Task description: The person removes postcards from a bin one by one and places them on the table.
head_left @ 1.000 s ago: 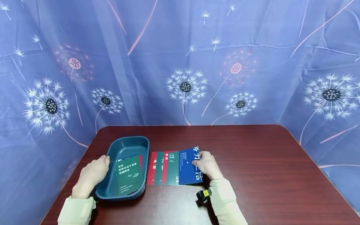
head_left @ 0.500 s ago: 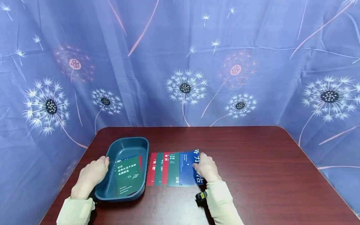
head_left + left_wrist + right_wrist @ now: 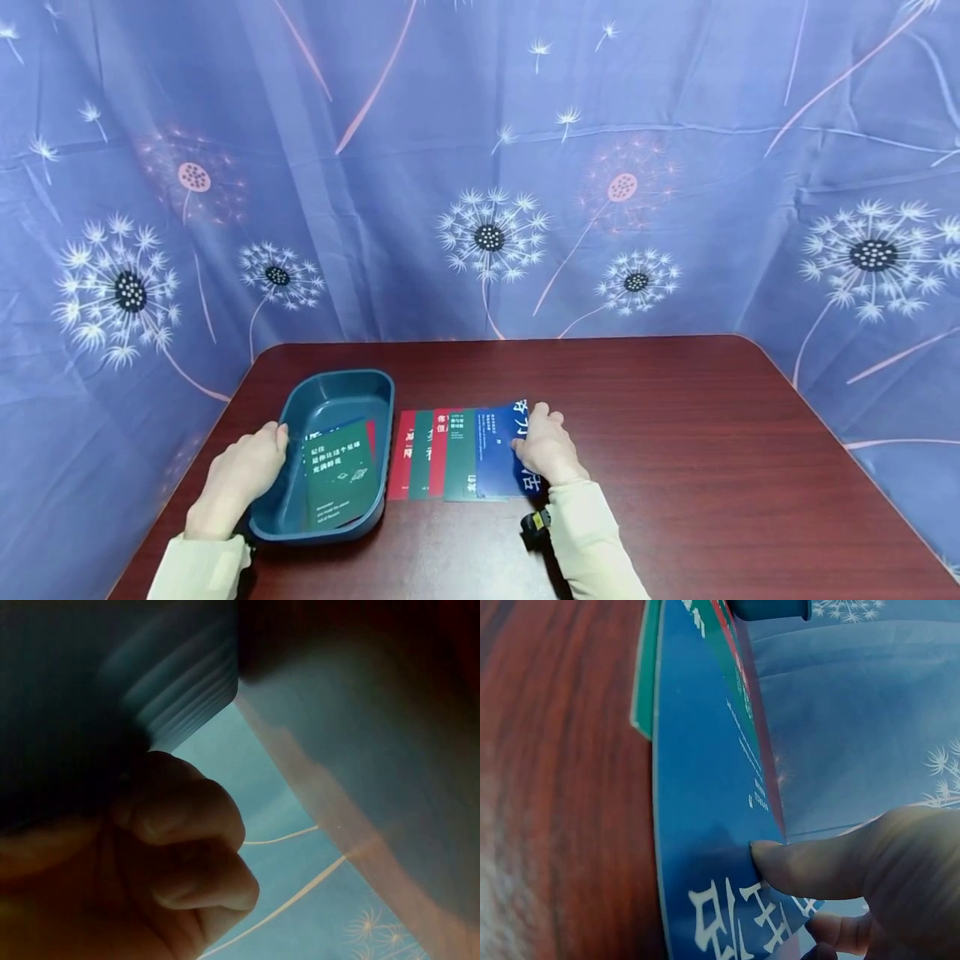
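Cloth [image 3: 420, 183] hangs behind reddish table [image 3: 690, 450]; right fingers [image 3: 814, 866] pinch blue card [image 3: 705, 787], left fingers [image 3: 195, 814] apparently grip tray [image 3: 341, 408].

One green card [image 3: 339, 492] reads "记住是你让这个星球充满鲜花", one blue card [image 3: 495, 467] "力…活".

Blue card [image 3: 497, 460] with white lettering, edge pinched in right hand [image 3: 551, 448], overlapping green card [image 3: 460, 458] at end of overlapped red-and-green row [image 3: 401, 477]
Row beside dark teal bin [image 3: 341, 406], upright, round-cornered, left rim held by left hand [image 3: 243, 465]
Inside bin: green planet-print card [image 3: 341, 493] atop blue and red ones
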{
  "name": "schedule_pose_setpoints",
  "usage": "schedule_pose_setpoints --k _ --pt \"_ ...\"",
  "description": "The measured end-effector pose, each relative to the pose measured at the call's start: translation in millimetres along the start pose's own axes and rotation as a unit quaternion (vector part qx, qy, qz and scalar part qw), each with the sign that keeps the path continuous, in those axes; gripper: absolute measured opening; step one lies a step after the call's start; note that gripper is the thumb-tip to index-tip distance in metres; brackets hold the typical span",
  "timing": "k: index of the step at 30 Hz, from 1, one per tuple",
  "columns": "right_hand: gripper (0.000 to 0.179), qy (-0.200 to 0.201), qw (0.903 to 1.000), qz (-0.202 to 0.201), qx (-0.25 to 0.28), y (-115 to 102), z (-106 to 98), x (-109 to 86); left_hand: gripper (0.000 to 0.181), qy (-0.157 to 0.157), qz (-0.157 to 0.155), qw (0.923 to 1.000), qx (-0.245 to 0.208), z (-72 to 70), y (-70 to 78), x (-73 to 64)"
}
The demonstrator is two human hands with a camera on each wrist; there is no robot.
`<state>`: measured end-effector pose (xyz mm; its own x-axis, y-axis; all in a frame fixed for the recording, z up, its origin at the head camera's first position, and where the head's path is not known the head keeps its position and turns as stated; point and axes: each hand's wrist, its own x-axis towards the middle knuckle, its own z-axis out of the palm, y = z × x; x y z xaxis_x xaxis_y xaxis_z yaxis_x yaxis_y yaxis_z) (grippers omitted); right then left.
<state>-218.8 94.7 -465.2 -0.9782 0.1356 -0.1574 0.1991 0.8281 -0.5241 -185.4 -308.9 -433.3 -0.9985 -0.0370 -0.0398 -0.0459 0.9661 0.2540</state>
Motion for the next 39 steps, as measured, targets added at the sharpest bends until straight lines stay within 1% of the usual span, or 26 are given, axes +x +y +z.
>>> schedule_pose_setpoints --k 5,11,12,17,19,25,29,31,36,39 --pt "0.057 0.005 1.0 -0.003 0.005 -0.8 -0.6 -1.2 0.039 -0.001 -0.002 1.0 0.0 1.8 -1.9 0.4" --pt "0.055 -0.001 0.9997 -0.022 -0.014 -0.4 -3.1 -0.5 0.037 0.006 0.004 1.0 0.002 1.3 -0.9 1.7" --pt "0.053 -0.003 0.9995 -0.026 -0.016 -0.1 -4.1 -0.2 0.037 0.006 0.005 1.0 0.001 0.8 -0.6 2.2" --pt "0.035 -0.006 0.999 -0.043 -0.009 0.9 -7.4 0.2 0.037 0.003 0.004 1.0 0.0 -0.2 -0.1 2.6" --pt "0.031 -0.004 0.9989 -0.046 -0.01 0.1 -7.8 -0.7 0.038 -0.002 0.002 1.0 0.0 0.3 -0.6 2.2" --pt "0.032 0.024 0.9972 -0.071 0.001 -11.3 -14.8 -9.2 0.039 -0.007 -0.004 1.0 0.001 0.4 -0.7 1.2" --pt "0.032 0.042 0.9933 -0.106 0.019 -23.8 -21.8 -17.4 0.037 -0.006 -0.003 1.0 -0.001 -0.7 -1.6 1.1" --pt "0.031 0.042 0.9897 -0.133 0.031 -29.4 -24.1 -21.0 0.037 -0.004 -0.001 1.0 -0.002 -1.1 -2.4 1.6" --pt "0.026 0.002 0.9768 -0.209 0.047 -38.7 -22.5 -29.6 0.039 -0.009 0.0 1.0 -0.001 -0.2 -3.3 3.4" --pt "0.03 -0.019 0.9699 -0.239 0.041 -45.4 -19.3 -35.5 0.04 -0.013 0.001 0.9999 0.0 -0.2 -2.5 4.0"
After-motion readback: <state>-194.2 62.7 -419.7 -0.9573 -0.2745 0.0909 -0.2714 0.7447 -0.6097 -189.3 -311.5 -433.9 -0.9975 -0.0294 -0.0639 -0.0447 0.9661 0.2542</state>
